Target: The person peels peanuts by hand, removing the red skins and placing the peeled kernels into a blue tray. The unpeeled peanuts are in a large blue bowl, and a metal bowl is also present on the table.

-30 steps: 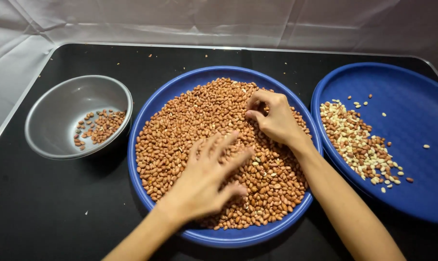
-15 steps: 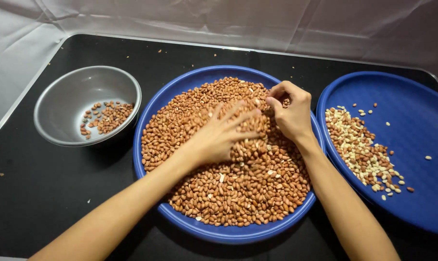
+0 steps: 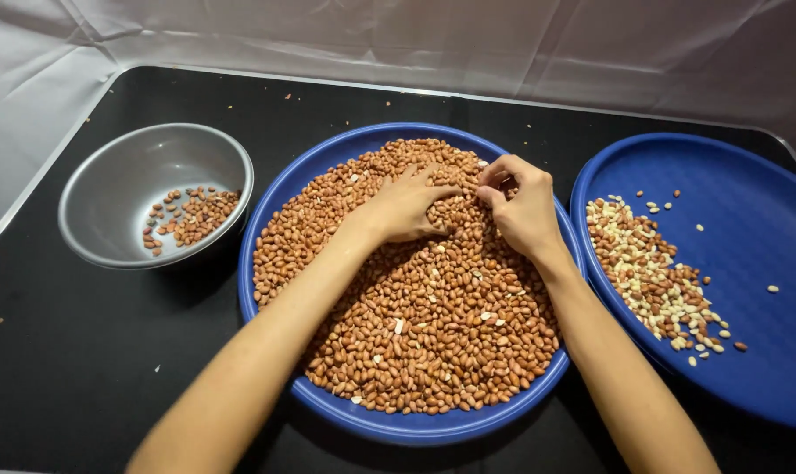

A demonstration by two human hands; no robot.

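the left hand (image 3: 404,209) has slid up the peanuts (image 3: 415,298) beside the right hand (image 3: 521,206), fingers pinched together.

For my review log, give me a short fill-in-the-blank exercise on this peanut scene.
1. Both hands, the left hand and right hand, rest on peanuts in the ___ blue tray.
2. The metal bowl stands to the ___ of that tray.
3. The pale peanuts lie in the tray on the ___.

Missing words: middle; left; right
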